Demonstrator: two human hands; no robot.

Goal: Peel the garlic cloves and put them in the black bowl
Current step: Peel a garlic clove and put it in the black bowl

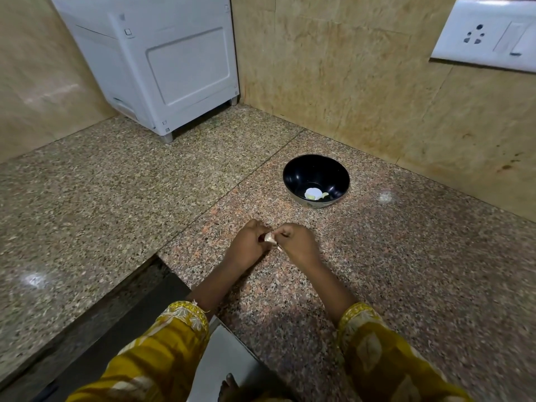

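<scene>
Head view, looking down at two bare hands meeting low over a speckled granite surface. The left hand curls its fingers round a small pale garlic clove. The right hand pinches at the same clove with thumb and fingertip. Both grips are closed on the clove, which sits between the two hands. A pale scrap, probably loosened skin, shows just under the pinch, so the step in hand looks like stripping the skin.

The clove is likely light and firm. Its papery skin is probably thin, dry and quick to tear. A nail pinch at the tip or root end, where the skin lifts, seems the best hold. Once bare, the clove may turn a little sticky or slippery.

Beyond the hands, near but apart, stands the black bowl, with a few pale peeled pieces at its bottom. Further back on the left, a white appliance stands in the corner. A white socket plate is fixed to the tiled wall on the right. Yellow patterned sleeves frame the bottom edge.
</scene>
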